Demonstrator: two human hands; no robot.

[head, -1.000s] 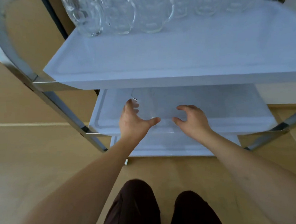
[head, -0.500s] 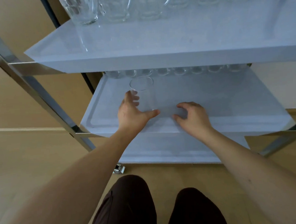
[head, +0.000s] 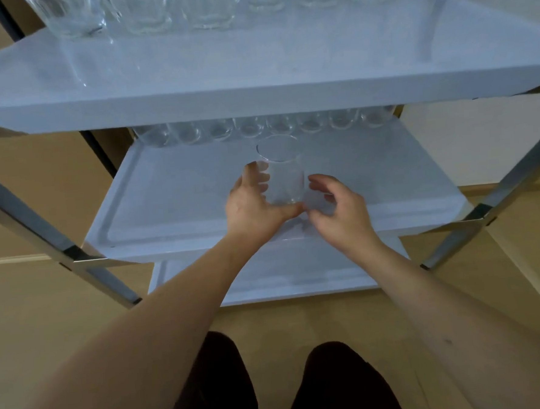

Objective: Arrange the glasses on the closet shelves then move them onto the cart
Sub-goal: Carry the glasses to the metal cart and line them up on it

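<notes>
A clear tumbler (head: 284, 175) stands upright on the middle shelf (head: 168, 210) of the white cart. My left hand (head: 252, 202) grips it from the left, with the fingers round its far side and the thumb at its base. My right hand (head: 338, 209) hovers just right of the tumbler with loosely curled fingers and nothing visible in it; I cannot tell whether it touches the glass. A row of several glasses (head: 257, 127) lines the back of the middle shelf. More glasses and mugs (head: 143, 13) stand along the back of the top shelf (head: 254, 66).
The cart has slanted metal legs (head: 26, 219) at left and right (head: 499, 196), and a bottom shelf (head: 282, 276) below. The top shelf's front edge overhangs the middle shelf. Wooden floor lies all around; my knees (head: 273, 387) are at the bottom.
My view moved closer to the cart. My left hand carried the tumbler rightward and deeper onto the middle shelf, and my right hand closed in beside it.
</notes>
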